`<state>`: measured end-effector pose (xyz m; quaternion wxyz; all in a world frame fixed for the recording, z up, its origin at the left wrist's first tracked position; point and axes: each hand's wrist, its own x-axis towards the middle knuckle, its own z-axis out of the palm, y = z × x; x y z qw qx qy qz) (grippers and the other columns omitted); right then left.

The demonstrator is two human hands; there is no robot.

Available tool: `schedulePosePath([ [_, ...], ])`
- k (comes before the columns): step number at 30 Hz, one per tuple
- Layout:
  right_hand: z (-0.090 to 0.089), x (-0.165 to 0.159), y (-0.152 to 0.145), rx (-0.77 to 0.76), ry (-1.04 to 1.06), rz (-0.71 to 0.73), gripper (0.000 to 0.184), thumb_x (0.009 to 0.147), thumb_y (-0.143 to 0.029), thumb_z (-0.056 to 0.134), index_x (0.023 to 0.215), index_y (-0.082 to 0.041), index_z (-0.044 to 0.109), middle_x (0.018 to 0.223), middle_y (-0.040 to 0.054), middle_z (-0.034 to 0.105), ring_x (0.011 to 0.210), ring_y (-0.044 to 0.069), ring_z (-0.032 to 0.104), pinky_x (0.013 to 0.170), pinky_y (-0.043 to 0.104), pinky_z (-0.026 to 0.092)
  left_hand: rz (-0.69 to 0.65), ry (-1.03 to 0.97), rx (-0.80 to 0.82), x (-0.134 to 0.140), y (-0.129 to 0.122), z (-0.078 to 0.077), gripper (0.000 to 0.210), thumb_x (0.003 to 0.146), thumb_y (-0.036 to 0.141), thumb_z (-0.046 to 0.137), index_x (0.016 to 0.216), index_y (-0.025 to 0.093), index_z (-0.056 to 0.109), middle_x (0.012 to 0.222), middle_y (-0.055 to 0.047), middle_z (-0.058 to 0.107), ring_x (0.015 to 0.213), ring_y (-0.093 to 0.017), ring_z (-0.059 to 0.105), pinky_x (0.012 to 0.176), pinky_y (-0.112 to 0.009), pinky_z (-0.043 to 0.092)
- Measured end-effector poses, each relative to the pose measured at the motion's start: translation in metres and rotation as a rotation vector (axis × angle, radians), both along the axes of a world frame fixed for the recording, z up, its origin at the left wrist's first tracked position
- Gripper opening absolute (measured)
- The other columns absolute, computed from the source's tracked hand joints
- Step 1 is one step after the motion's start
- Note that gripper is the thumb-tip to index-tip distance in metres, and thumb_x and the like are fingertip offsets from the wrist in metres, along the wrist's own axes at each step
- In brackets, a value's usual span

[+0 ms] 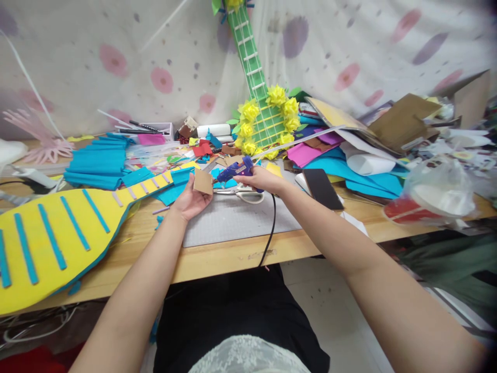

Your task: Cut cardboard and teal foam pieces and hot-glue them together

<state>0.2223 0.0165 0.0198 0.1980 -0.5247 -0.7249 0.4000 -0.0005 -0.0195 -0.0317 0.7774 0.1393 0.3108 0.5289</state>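
Note:
My left hand (190, 201) holds up a small brown piece of cardboard (203, 182) between its fingers, over the grey cutting mat (233, 225). My right hand (260, 178) is wrapped round a blue hot glue gun (235, 170). The gun's nozzle points left at the cardboard's right edge; whether they touch I cannot tell. A black cord (274, 223) runs from the gun down over the table edge. Below the gun lie scissors with white handles (250, 197). Left of my hand is a yellow guitar-shaped cutout (70, 233) with blue strips across its body.
A green paper guitar (252, 62) with yellow flowers leans on the back curtain. Blue crepe paper (97, 160) is at the left. A black phone-like slab (322, 189), paper sheets (361, 176) and a bagged red-and-white bucket (423, 202) are at the right.

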Motion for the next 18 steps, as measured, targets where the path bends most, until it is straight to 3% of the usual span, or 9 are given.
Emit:
schedulePosePath([
  [9,0.0042,-0.0046,0.0011,0.011,0.001,-0.042,0.033,0.077,-0.049,0.06,0.078,-0.016,0.056,0.072,0.0033,0.06,0.047,0.007,0.046,0.041,0.022,0.036,0.005,-0.015,-0.009,-0.0007,0.0,-0.0008,0.049,0.087,0.054,0.039,0.105,0.014,0.059,0.086,-0.007,0.067,0.077,-0.014,0.063,0.067,-0.024,0.052],
  [18,0.0051,0.0003,-0.0006,-0.018,-0.063,0.033,0.037,0.075,-0.053,0.06,0.073,-0.017,0.055,0.065,0.0007,0.056,0.048,0.006,0.044,0.043,0.021,0.035,0.009,0.0,0.014,-0.0009,0.001,-0.0012,0.05,0.088,0.054,0.036,0.107,0.014,0.059,0.088,-0.007,0.067,0.076,-0.014,0.063,0.066,-0.024,0.052],
])
